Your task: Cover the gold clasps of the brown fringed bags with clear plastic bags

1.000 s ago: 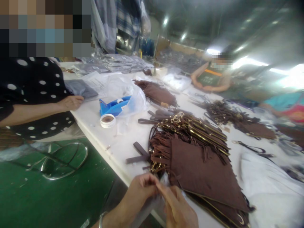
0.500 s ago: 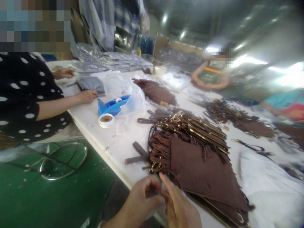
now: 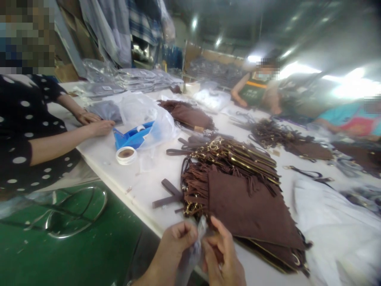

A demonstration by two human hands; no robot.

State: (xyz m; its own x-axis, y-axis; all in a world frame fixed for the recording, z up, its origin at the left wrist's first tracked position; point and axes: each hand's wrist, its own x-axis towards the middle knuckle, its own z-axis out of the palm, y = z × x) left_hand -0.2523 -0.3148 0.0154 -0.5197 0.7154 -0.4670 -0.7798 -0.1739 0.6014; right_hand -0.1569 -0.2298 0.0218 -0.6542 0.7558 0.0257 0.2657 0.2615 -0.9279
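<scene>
My left hand [image 3: 174,248] and my right hand [image 3: 222,258] meet at the bottom edge of the view, both pinched on a thin clear plastic bag [image 3: 193,254] that hangs crumpled between them. Just beyond my fingers lies a stack of brown suede fringed bags [image 3: 247,202] with gold chains and clasps [image 3: 226,153] on the white table [image 3: 149,178]. Loose brown straps [image 3: 166,192] stick out to the left of the stack.
A person in a black polka-dot top [image 3: 26,131] works on a grey bag [image 3: 104,111] at the left. A blue tape dispenser [image 3: 132,137], a tape roll [image 3: 126,155], more brown bags [image 3: 187,115], white cloth [image 3: 333,222]. Other people sit across the table. Green floor [image 3: 59,246] with a metal stool ring [image 3: 74,210].
My fingers have closed on the plastic bag again and lifted it between both hands. The view swung slightly right. The person at left brought both hands onto the grey bag.
</scene>
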